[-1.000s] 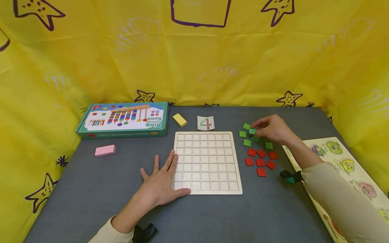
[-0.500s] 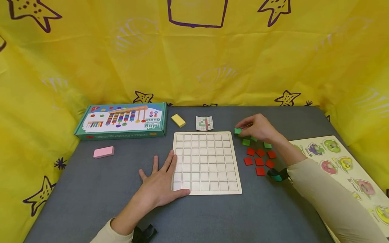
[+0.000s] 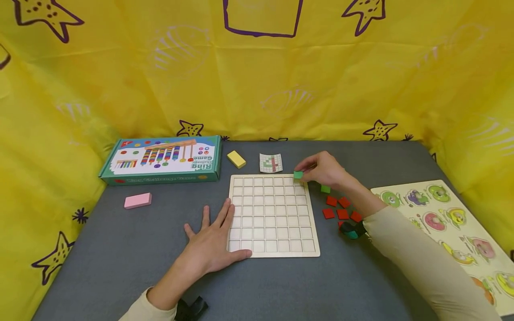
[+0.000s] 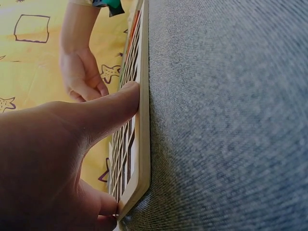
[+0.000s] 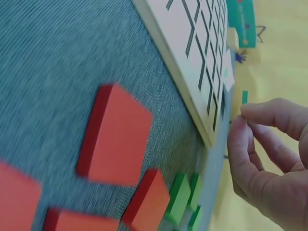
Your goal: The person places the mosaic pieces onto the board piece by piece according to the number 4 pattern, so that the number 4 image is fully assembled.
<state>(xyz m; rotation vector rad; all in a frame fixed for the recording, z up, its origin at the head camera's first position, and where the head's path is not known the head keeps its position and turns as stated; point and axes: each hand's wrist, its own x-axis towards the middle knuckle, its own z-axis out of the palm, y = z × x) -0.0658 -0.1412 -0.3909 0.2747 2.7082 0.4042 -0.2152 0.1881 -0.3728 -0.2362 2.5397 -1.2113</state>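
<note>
Green tile [image 3: 298, 175] has moved leftward since half a second ago, and now is at the far right corner of the board [image 3: 270, 209]. Left hand [image 3: 213, 247], fingers spread, touches the board's left and near edges. Right hand [image 3: 323, 168] pinches the tile; the step seems to be placing, and next move calls for aligning with one cell. On grey table [image 3: 120, 249] lie box [image 3: 160, 158], red tiles [image 3: 328, 213] and fruit puzzle [image 3: 445, 236]; yellow cloth [image 3: 249, 102] hangs behind.

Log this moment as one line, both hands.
left hand: touches board at left and near edges | right hand: pinches green tile near board's far right corner | red tiles: loose on table right of board
</note>
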